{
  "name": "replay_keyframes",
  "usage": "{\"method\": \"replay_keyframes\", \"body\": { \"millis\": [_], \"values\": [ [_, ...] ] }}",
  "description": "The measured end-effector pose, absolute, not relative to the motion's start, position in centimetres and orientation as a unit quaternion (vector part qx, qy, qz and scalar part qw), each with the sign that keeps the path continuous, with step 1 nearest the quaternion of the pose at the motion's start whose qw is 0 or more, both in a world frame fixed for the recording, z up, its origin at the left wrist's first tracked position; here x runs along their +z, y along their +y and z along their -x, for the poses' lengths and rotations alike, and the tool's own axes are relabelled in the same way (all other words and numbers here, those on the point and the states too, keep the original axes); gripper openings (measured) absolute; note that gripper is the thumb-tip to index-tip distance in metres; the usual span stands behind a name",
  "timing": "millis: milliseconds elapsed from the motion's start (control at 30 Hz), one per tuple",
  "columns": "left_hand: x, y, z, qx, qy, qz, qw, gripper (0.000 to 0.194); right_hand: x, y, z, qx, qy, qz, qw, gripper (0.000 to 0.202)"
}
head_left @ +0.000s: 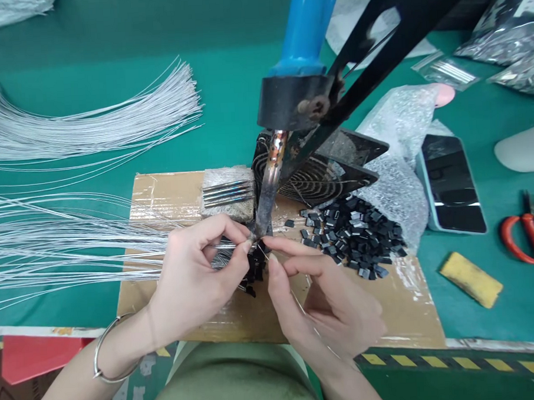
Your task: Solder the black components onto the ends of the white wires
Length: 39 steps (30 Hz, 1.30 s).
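A soldering iron [269, 188] with a blue handle hangs tip-down from a black bracket [393, 59]. My left hand [200, 285] is closed just left of its tip, thumb and forefinger pinching the end of a thin wire; the small piece at the fingertips is too small to make out. From the right, my right hand [328, 297] pinches a strand of solder wire [298, 302] whose end reaches the tip. The strand trails down across the palm and wrist. Black pieces [256, 265] lie beneath my fingers, partly hidden.
Grey wires [74, 238] spread leftward, with another bundle [104, 124] behind. Cardboard [160, 193] carries a block with metal rods [228, 196], a fan [314, 174] and a pile of small black parts [361, 231]. Rightward are a phone [452, 183], yellow sponge [471, 279] and red-handled pliers [529, 236].
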<state>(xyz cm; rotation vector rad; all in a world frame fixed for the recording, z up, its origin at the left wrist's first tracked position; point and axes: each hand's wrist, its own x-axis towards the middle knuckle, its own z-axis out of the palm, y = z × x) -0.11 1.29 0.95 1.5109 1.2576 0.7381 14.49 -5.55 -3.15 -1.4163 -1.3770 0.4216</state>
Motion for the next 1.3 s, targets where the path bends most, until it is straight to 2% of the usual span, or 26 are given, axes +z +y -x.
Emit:
{"method": "replay_keyframes", "body": {
  "millis": [1300],
  "values": [
    [1.17, 1.11, 0.24, 0.286, 0.518, -0.673, 0.443, 0.013, -3.13, -5.18, -14.18, 0.147, -0.576, 0.584, 0.552, 0.022]
  ]
}}
